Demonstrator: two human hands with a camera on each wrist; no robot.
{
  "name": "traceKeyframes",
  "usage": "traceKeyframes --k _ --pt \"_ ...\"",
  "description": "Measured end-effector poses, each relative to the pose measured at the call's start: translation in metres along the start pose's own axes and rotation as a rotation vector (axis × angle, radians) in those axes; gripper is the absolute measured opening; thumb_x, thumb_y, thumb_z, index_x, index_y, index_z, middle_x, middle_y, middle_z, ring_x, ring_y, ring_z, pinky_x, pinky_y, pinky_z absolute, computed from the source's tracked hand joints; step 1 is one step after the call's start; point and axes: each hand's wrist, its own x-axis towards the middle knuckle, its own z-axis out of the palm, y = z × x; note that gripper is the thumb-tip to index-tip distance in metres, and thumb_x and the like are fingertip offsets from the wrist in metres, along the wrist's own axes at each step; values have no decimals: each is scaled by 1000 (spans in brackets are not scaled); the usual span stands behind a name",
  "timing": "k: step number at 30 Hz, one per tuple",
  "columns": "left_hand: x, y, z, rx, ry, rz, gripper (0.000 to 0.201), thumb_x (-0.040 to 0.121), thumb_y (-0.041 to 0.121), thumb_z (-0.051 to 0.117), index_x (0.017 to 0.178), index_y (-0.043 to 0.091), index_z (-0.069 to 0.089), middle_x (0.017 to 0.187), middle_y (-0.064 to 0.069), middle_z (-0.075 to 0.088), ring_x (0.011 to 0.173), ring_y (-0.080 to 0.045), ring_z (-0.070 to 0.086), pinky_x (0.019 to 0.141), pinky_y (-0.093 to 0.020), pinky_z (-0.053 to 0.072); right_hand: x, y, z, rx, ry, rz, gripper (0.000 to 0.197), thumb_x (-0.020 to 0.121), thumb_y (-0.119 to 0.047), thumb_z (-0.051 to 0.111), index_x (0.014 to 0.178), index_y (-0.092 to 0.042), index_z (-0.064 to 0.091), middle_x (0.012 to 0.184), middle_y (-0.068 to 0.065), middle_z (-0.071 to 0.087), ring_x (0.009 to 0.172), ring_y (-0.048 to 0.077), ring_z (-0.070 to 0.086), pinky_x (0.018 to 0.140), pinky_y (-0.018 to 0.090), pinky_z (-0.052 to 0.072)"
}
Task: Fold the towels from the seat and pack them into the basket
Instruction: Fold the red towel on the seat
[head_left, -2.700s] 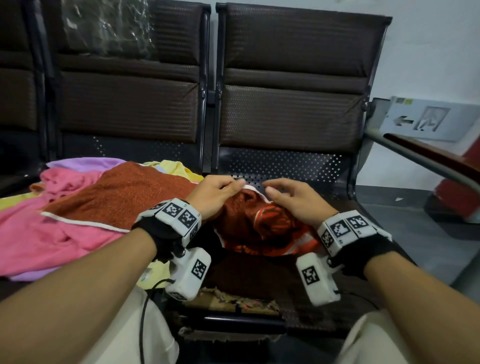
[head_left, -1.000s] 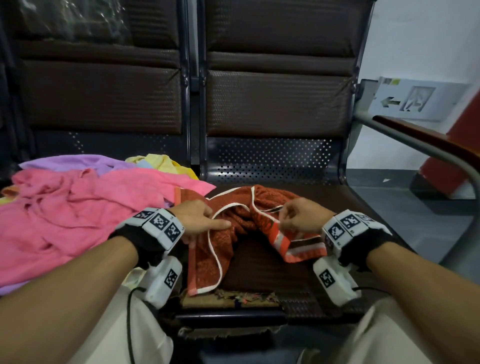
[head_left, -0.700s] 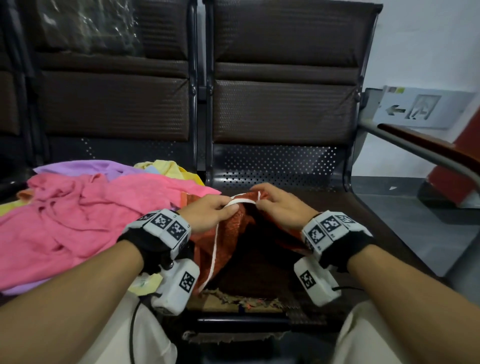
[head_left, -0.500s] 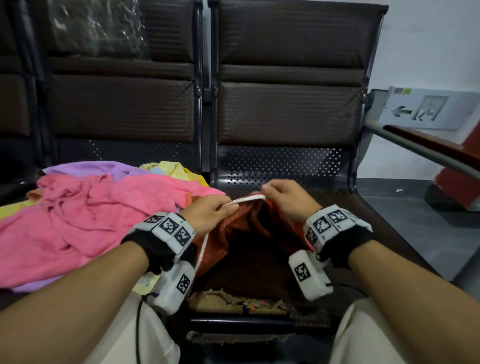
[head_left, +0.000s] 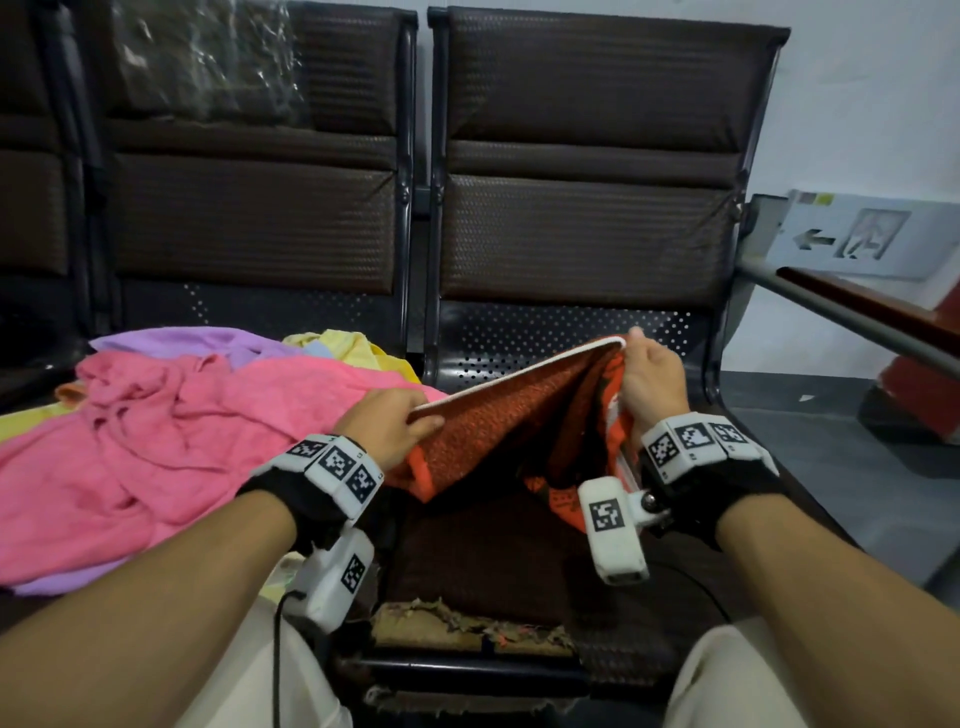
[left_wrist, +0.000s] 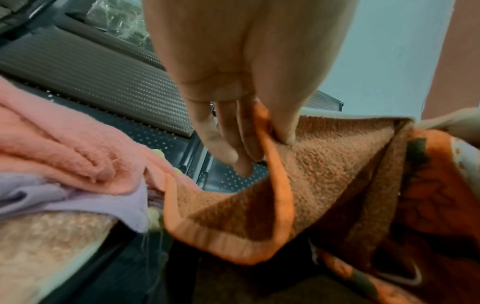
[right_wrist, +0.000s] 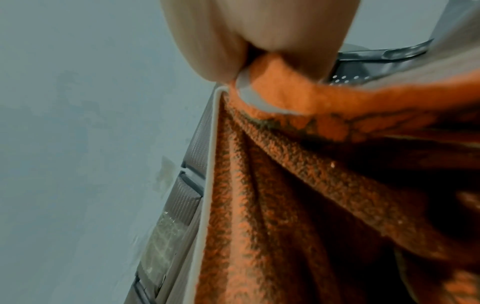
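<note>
Orange towel held up by its white-piped edge over the seat, ready to be squared for the first fold.

Head view: orange towel (head_left: 511, 426) hangs slack between both hands above the dark seat (head_left: 498, 561), lower part sagging; soft, light terry, best taken at the hem corners. Left hand (head_left: 387, 426) low, right hand (head_left: 652, 384) raised higher, edge taut between them. Pink towel (head_left: 171, 431) heaped on the next seat; no basket visible.
Left wrist view: thumb and fingers (left_wrist: 283, 125) pinch the orange border, other fingers extended behind.
Right wrist view: fingertips (right_wrist: 215, 61) clamped together on the piped corner.
</note>
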Motion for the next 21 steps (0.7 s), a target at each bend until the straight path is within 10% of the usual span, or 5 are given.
traceKeyframes --k 4,7,11,16,21 --pt "0 10 -2 -379 13 -42 35 82 39 67 54 25 52 43 13 51 41 1 47 47 -15 37 9 16 -11 -135 86 79 52 100 -25 42 50 -13 38 53 2 41 56 15 40 60 29 31" --pt "-1 29 -6 -803 -40 -115 39 71 52 68 68 13 67 58 -7 58 56 -17 56 58 -25 43 7 21 -12 -167 5 120 32 94 -20 54 63 -12 60 71 8 58 73 16 50 69 25 39" --pt "0 44 -14 -1232 -47 -200 41 67 52 66 77 13 58 79 -14 57 77 -24 56 75 -34 47 -2 -12 -9 245 -26 73 5 88 -12 64 86 -13 69 79 2 64 78 14 57 78 28 48" --pt "6 41 -19 -1396 75 -313 17 91 26 57 79 14 59 70 -3 60 62 -15 59 54 -23 51 -24 -48 -5 612 -395 115 18 83 3 60 90 -8 72 72 5 70 64 15 64 62 22 54" --pt "3 35 -19 -1260 88 -337 20 99 14 44 84 8 56 73 -8 54 61 -17 55 52 -24 48 -44 -30 -1 -302 -543 -191 19 74 -5 75 87 -19 73 73 -6 70 65 1 63 66 14 47"
